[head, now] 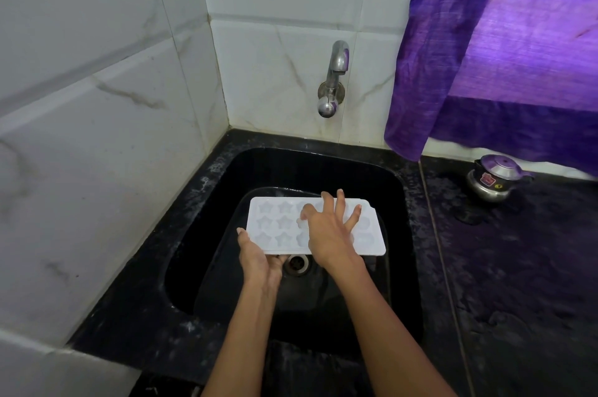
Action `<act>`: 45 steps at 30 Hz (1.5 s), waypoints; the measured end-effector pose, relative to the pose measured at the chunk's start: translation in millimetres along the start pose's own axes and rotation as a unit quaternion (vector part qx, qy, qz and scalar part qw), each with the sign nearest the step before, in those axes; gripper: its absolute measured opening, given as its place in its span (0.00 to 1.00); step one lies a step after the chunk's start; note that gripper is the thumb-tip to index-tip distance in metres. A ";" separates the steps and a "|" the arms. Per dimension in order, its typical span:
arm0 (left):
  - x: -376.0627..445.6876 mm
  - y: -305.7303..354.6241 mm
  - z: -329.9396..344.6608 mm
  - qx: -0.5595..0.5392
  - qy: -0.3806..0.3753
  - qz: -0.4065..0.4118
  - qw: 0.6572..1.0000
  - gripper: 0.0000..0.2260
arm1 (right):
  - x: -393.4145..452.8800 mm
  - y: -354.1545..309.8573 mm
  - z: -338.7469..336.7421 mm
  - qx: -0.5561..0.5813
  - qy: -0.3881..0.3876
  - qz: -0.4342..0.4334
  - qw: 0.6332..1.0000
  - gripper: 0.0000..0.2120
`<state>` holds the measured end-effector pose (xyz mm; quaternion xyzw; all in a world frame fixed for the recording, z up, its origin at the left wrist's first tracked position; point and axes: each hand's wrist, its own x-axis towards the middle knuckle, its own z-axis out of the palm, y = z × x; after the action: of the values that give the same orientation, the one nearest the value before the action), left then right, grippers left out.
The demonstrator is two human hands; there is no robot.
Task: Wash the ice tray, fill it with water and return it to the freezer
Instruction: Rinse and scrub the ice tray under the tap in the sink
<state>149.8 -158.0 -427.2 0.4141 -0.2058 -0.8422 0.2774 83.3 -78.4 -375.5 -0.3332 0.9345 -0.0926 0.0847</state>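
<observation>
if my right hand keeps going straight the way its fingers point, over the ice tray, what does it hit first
Probably the back wall of the black sink, below the tap. The right hand lies spread on the white ice tray, fingers pointing away from you; depth is hard to judge.

— Any writing to read anywhere here?

— Only one spot carries any: the small steel pressure cooker on the black counter, to the right of the sink. It has a red label on its side and a small round yellow sticker just beside that.

— Can you make out the words?

— No. Both are too small and blurred; no letters or numbers come through.
</observation>
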 end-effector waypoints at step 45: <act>2.1 -2.7 4.5 -0.015 -0.001 -0.020 1.000 0.25 | 11.5 -31.9 0.2 0.004 -0.003 -0.108 0.994 0.20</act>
<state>144.3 -156.8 -427.4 0.4130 -0.1856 -0.8509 0.2665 93.9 -110.0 -369.4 -0.4324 0.8922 -0.1040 0.0785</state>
